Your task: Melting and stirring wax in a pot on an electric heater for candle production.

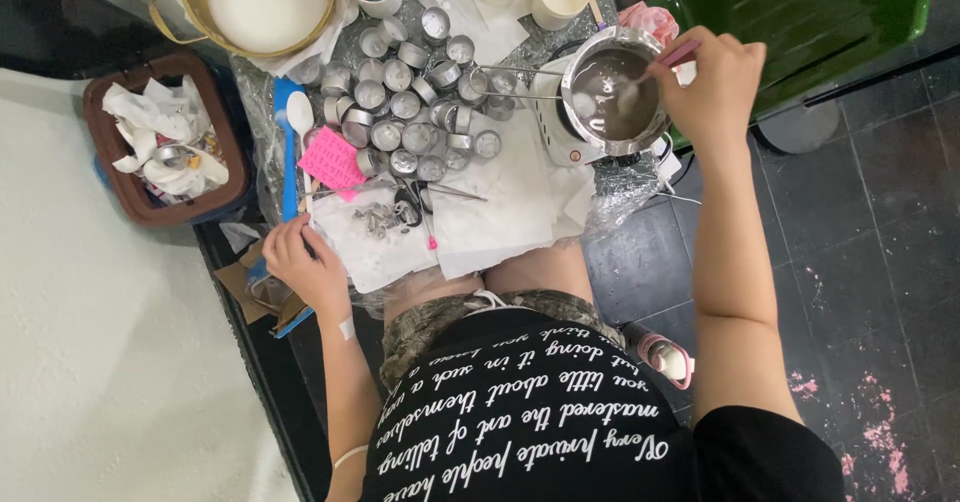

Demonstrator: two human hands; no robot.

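Right hand (715, 87) grips a spoon (640, 82), stirring the pot (610, 92); left hand (300, 267) rests loosely curled, empty, on the bench (500, 212); tins (410, 112) look unfilled.

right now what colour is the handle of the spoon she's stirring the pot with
Pink. The spoon handle shows in the right hand above the metal pot, head view.

brown bin (110, 177) of crumpled paper | gold pot (195, 7) of white wax | pink silicone mould (332, 162) | green chair (820, 12)
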